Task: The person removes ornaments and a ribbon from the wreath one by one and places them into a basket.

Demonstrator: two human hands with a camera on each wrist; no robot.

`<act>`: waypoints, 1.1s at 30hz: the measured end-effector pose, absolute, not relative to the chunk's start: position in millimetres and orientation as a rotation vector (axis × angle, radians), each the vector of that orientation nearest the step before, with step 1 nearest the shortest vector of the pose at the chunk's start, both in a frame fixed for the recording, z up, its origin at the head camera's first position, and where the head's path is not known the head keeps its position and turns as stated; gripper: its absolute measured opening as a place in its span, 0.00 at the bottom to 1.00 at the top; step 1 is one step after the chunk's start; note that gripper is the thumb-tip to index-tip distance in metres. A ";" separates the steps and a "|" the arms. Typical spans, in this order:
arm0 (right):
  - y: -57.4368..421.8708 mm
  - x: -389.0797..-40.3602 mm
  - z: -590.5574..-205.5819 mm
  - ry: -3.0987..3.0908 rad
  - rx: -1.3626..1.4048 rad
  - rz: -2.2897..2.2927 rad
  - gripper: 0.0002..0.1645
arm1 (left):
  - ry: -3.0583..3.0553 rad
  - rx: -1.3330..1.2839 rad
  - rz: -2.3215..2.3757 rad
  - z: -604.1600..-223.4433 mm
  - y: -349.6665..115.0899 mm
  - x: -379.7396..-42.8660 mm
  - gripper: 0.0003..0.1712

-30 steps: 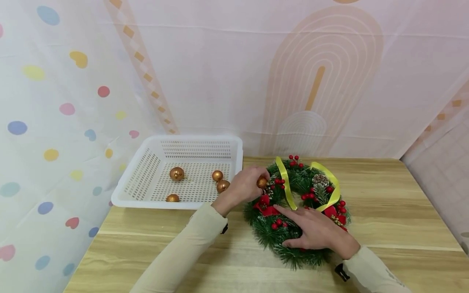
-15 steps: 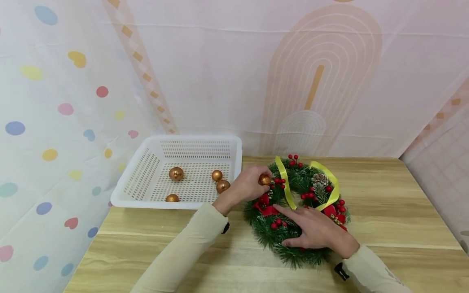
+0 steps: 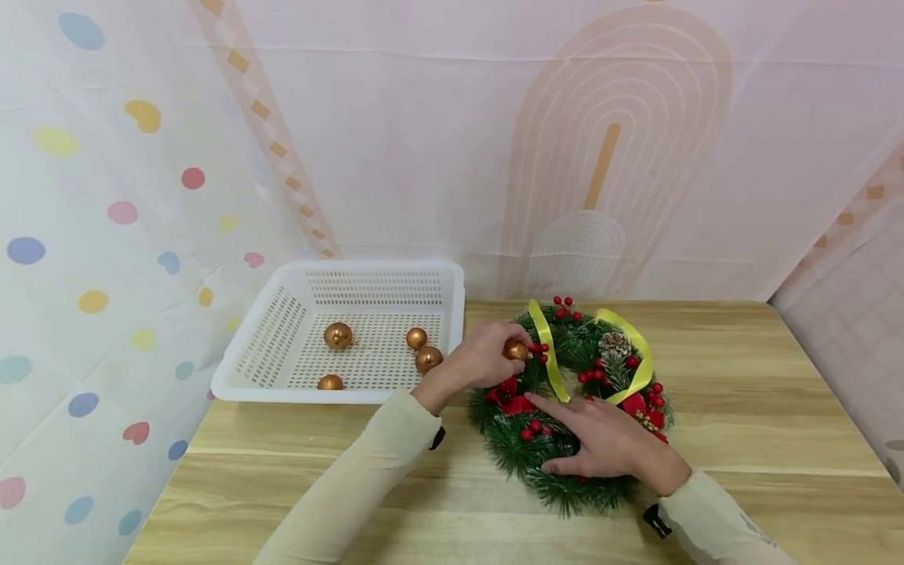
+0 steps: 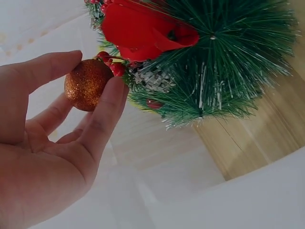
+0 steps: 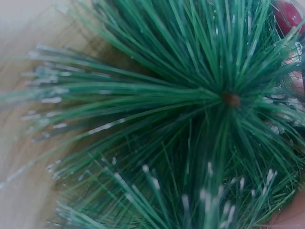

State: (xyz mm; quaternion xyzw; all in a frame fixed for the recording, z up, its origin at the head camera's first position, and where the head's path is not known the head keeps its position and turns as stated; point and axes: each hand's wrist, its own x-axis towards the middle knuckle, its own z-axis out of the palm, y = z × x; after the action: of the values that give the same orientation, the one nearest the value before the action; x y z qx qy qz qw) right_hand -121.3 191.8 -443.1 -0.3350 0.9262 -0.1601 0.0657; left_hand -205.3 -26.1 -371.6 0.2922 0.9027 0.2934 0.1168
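Observation:
My left hand (image 3: pixel 486 355) pinches a glittery copper bauble (image 4: pixel 87 85) between thumb and fingers, at the upper left of a green Christmas wreath (image 3: pixel 519 451). In the left wrist view the bauble is right beside a sprig of red berries (image 4: pixel 116 68), below a red fabric flower (image 4: pixel 143 31). My right hand (image 3: pixel 610 441) rests on the wreath's lower right part, its index finger reaching toward the red flower on the left. Green needles fill most of the right wrist view. A yellow ribbon (image 3: pixel 644 357) loops over the wreath, near a pinecone (image 3: pixel 614 343).
A white slotted plastic basket (image 3: pixel 233 384) stands left of the wreath. Inside it lie several copper baubles, among them a shiny bauble (image 3: pixel 338 336) and a glittery bauble (image 3: pixel 329 382). The wooden table (image 3: pixel 741 408) meets a patterned cloth backdrop (image 3: pixel 424 157) at the back.
My left hand has moved slightly right with the bauble, bringing it closer to the red berries. The right hand stays in place on the wreath.

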 end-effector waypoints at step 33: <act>191.3 -121.1 -444.2 2.780 -0.986 -0.507 0.52 | 2.581 0.776 1.048 -367.2 2.9 -216.7 0.21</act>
State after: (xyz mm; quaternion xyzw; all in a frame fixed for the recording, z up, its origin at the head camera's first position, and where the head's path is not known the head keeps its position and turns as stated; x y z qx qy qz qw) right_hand -121.1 191.3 -444.2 -0.3284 0.9264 -0.1688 0.0741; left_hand -216.7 2.9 -367.2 0.2663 0.8855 0.3597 0.1247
